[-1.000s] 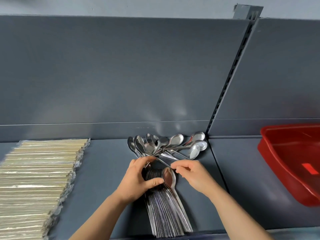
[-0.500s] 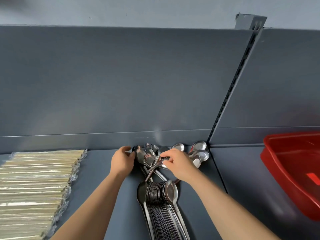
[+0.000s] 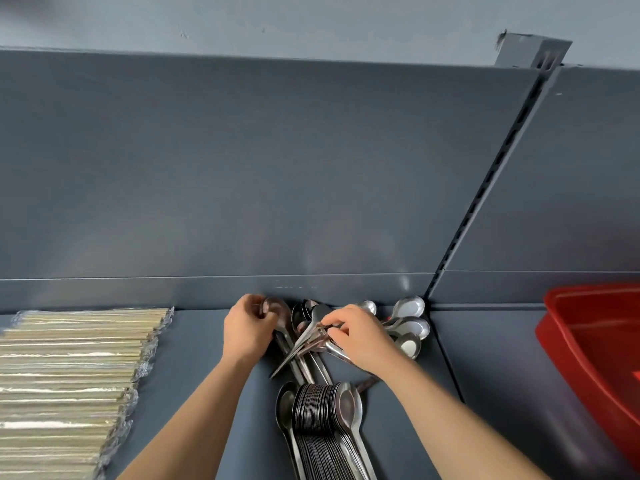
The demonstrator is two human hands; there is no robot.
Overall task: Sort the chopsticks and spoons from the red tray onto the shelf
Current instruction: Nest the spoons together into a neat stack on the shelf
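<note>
Far left we see the chopsticks (image 3: 69, 375), a wide flat stack in clear wrappers lying on the shelf (image 3: 194, 375), ends facing the middle. Next comes the left hand (image 3: 247, 329), at the back of the shelf near the back panel (image 3: 242, 168), with its fingers (image 3: 254, 304) curled round the leftmost bowl of the loose spoons (image 3: 410, 325). That pile is a crossed tangle at the rear of the shelf, bowls fanned toward the back corner, handles pointing toward us. The right hand (image 3: 360, 337) is on top of the tangle, just beside the left hand, and its fingers (image 3: 334, 322) pinch a couple of handles near the middle; we cannot tell exactly how many. In front of both hands, between the forearms, lies the nested stack of spoons (image 3: 325, 420), packed on edge in a tight row, handles running off the bottom edge. Right of the pile the slotted upright (image 3: 485, 188) divides the shelf bays. Far right sits the red tray (image 3: 588, 341) on the next bay, well apart from the spoons and cut off by the frame, contents not readable.
</note>
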